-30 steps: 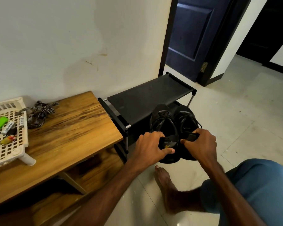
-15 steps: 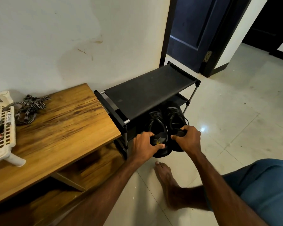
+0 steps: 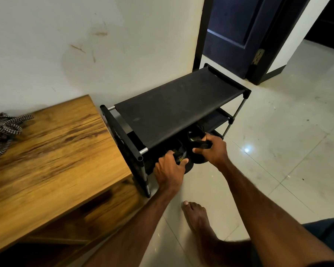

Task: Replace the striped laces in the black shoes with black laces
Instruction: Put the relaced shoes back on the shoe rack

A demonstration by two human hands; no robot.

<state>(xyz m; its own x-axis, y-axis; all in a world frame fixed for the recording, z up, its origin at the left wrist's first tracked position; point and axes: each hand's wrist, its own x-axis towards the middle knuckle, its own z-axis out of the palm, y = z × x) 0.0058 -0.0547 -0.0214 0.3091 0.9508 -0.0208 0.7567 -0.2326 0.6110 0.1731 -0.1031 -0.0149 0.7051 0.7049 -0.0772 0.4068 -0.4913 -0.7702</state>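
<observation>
Where the shoes are: the black shoes (image 3: 193,164) sit side by side under the fabric top shelf (image 3: 177,105) of a black shoe rack (image 3: 123,139). Their heels jut out at the front; which tier carries them cannot be told.
Left hand: the left hand (image 3: 169,170) grips the heel of the shoe on the left (image 3: 188,168), fingers curled over the collar and thumb pressed on its inner side.
Right hand: the right hand (image 3: 213,151) is clamped on the heel of the shoe on the right (image 3: 200,160), fingers wrapped round a black strap at the back.
Laces in the shoes: cannot be told; the top shelf covers the lacing.
Striped laces: a loose tangle of black-and-white striped laces (image 3: 4,128) lies at the far left of a wooden bench (image 3: 56,151), close to the wall and well apart from the shoes.
Bench and rack: the bench stands just beside the rack's left end frame, both against a scuffed white wall (image 3: 123,45).
Person: two bare forearms reach in from the lower edge. A bare foot (image 3: 197,216) is planted on the floor below the hands, and a patch of blue shorts (image 3: 332,237) shows at the lower right.
Floor: pale glossy tiles (image 3: 287,170), with a bright spot of reflected light to the right of the right hand.
Background: a dark blue door (image 3: 229,26) in a black frame stands beyond the rack's far end.
</observation>
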